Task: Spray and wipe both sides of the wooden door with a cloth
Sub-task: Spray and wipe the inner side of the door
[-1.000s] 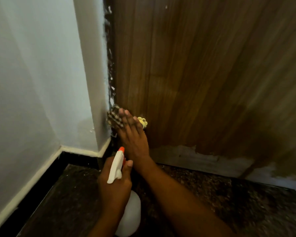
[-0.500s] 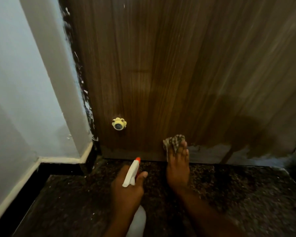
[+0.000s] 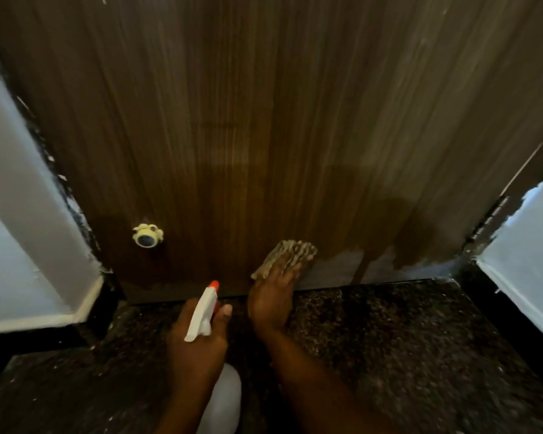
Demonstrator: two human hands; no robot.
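There is one wooden door (image 3: pixel 264 120), one cloth (image 3: pixel 284 256), one spray bottle (image 3: pixel 201 314) and two hands.

The right hand (image 3: pixel 271 297) lies flat with its fingers (image 3: pixel 292 266) stretched out, pressing the cloth against the door just above the door's bottom edge, a little right of its middle. The cloth is a bunched, mottled brown pad, and its longer side slants from lower left up to upper right.

The left hand (image 3: pixel 198 338) is clenched round the neck of the spray bottle, just left of the right hand and apart from the door. The bottle's long axis runs from the bottom of the view up toward the door, and its red nozzle (image 3: pixel 214 284) points at the door's lower edge.

One pale yellow knob (image 3: pixel 147 235) sits low on the door's left part. A greyish worn patch (image 3: pixel 342 267) runs along the bottom right of the door, right beside the cloth.

The bottle's white body is partly covered by the left hand and cut off by the bottom of the view. The cloth hides some of the right fingertips. A hinge (image 3: pixel 491 214) at the door's right edge is blurred. White walls stand on both sides, one on the left (image 3: pixel 19 214) and one on the right (image 3: pixel 530 245), and a dark speckled floor (image 3: pixel 389 355) lies below.
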